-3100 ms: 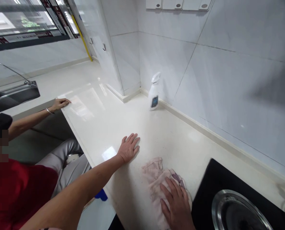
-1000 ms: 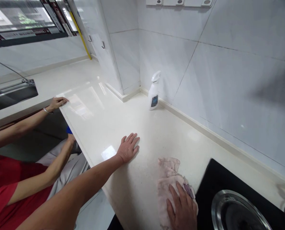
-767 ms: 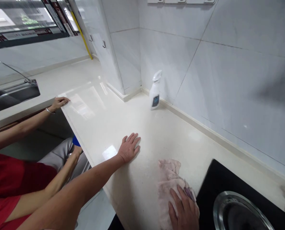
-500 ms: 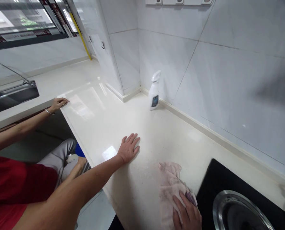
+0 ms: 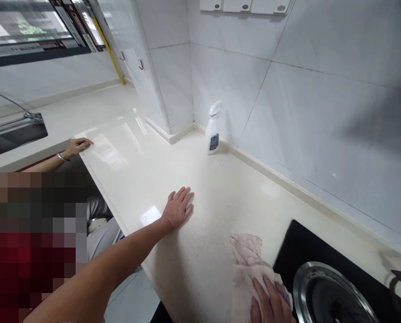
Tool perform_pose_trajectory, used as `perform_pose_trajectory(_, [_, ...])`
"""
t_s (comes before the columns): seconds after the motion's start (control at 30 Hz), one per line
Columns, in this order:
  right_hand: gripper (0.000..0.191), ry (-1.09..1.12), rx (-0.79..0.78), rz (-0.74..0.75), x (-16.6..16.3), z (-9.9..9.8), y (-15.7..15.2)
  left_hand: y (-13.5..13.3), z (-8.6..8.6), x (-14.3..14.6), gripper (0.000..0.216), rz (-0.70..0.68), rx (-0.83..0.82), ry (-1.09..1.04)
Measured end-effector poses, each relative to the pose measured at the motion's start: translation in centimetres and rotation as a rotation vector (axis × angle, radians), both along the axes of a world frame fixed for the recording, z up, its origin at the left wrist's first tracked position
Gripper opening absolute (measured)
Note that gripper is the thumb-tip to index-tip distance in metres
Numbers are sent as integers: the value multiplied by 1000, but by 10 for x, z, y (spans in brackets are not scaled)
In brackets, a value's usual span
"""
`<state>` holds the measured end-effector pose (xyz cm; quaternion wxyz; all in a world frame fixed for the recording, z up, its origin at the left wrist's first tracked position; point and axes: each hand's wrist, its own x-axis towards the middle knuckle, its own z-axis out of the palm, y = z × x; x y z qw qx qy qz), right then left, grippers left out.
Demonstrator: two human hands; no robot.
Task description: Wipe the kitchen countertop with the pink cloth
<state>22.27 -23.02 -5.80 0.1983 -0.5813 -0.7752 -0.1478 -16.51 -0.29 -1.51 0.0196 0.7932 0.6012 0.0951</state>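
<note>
My left hand (image 5: 179, 207) lies flat on the cream countertop (image 5: 146, 175) with its fingers spread and nothing under it but the surface. At the bottom right, my right hand (image 5: 273, 305) presses on a pale pink cleaning cloth (image 5: 246, 251), its fingers bent over the fabric. The hand is cut off by the lower frame edge. The cloth is rumpled and smudged grey, and its right side touches the black stove panel's edge. Beyond both hands, a white spray bottle (image 5: 213, 130) stands upright by the wall corner.
A black stove panel (image 5: 288, 251) with a round metal burner ring (image 5: 299, 296) sits at right. Another person's hand (image 5: 77, 146) rests on the counter's left edge. Farther left is a steel sink (image 5: 15, 134). Tiled walls (image 5: 227, 80) bound the back.
My right hand and the cloth have shifted slightly right, towards the stove. My left hand stays flat on the counter. The view has turned slightly to the right.
</note>
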Motion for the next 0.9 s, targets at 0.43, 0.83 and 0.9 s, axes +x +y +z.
perform_pose_trajectory(0.43, [51, 9, -375, -291, -22, 40, 138, 1, 2, 0, 51, -4, -11, 21])
perform_pose_trajectory(0.83, [54, 129, -433, -280, -1, 40, 188, 1, -1, -1, 51, 0, 5, 17])
perform_pose_trajectory(0.9, [55, 124, -394, -243, 7, 36, 180, 1, -1, -1, 50, 0, 6, 20])
